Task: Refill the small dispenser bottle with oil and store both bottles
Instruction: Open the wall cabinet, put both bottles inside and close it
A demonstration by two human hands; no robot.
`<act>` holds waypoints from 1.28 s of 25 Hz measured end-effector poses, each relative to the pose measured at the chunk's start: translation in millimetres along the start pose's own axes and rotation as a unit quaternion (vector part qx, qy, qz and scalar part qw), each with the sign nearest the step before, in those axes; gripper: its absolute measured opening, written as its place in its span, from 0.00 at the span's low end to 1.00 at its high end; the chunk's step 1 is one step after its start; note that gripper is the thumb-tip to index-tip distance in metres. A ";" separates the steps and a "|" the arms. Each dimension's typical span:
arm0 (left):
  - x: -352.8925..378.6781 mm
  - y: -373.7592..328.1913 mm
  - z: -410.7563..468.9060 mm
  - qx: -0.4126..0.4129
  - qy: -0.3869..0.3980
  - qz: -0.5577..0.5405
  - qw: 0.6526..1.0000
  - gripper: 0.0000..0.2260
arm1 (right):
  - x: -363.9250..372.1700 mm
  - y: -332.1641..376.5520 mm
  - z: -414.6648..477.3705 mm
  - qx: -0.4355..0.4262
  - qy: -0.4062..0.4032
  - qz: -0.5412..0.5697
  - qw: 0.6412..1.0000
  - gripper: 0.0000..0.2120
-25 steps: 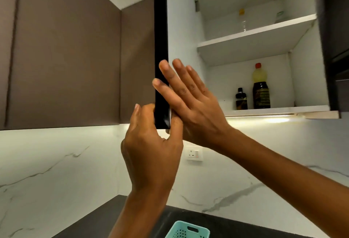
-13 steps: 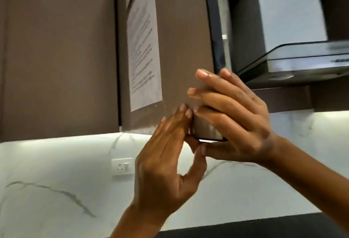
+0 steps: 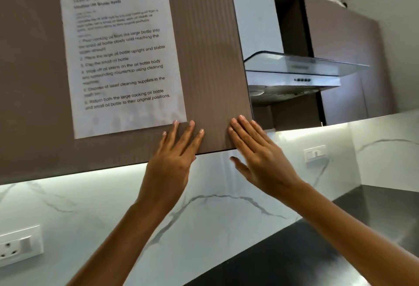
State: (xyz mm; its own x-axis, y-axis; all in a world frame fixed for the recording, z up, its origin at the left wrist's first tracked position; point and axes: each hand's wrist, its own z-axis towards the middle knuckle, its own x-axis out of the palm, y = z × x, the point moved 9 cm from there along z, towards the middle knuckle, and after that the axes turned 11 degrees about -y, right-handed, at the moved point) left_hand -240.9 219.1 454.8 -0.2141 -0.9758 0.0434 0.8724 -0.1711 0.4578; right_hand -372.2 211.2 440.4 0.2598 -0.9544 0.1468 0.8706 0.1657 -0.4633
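Observation:
The brown upper cabinet door (image 3: 210, 58) lies flush with the cabinet front. My left hand (image 3: 174, 156) presses flat on the door's lower edge with straight fingers. My right hand (image 3: 256, 154) lies flat on the door's lower right corner, fingers straight, thumb below the edge. Both bottles are hidden behind the door. A printed sheet of instructions (image 3: 122, 54) is stuck on the door, above and left of my left hand.
A steel and glass range hood (image 3: 294, 74) hangs right of the cabinet. The white marble backsplash (image 3: 226, 206) carries a socket (image 3: 18, 245) at the lower left and switches (image 3: 315, 153) at the right. A dark countertop (image 3: 306, 251) runs along the lower right.
The open door has swung shut over the shelves and the two bottles. Both hands went from holding its edge to lying flat on its front. The view shifted right.

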 end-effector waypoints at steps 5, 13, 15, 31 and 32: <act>60.5 10.4 -18.8 0.021 0.022 0.053 0.998 0.32 | 68.7 -1.0 -20.4 0.066 0.010 0.024 0.997 0.34; 135.2 32.2 -44.8 0.015 0.055 0.146 0.988 0.38 | 162.6 0.4 -40.3 0.105 -0.018 0.088 0.990 0.35; 148.5 38.4 -49.5 0.016 0.063 0.164 0.984 0.39 | 181.0 2.8 -42.8 0.107 -0.015 0.108 0.988 0.37; 171.9 53.0 -62.7 0.022 0.123 0.204 0.971 0.43 | 223.4 16.0 -54.3 0.137 -0.029 0.128 0.982 0.41; 171.2 51.0 -64.3 0.020 0.126 0.189 0.974 0.43 | 225.2 16.8 -55.1 0.148 -0.018 0.133 0.980 0.41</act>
State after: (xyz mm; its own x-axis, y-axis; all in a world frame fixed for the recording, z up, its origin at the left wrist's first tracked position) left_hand -204.8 34.6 428.5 0.2381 -0.9712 -0.0006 0.8486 0.2078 0.4865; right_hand -322.1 -14.7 417.6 0.5041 -0.8591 0.0881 0.8516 0.4775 -0.2161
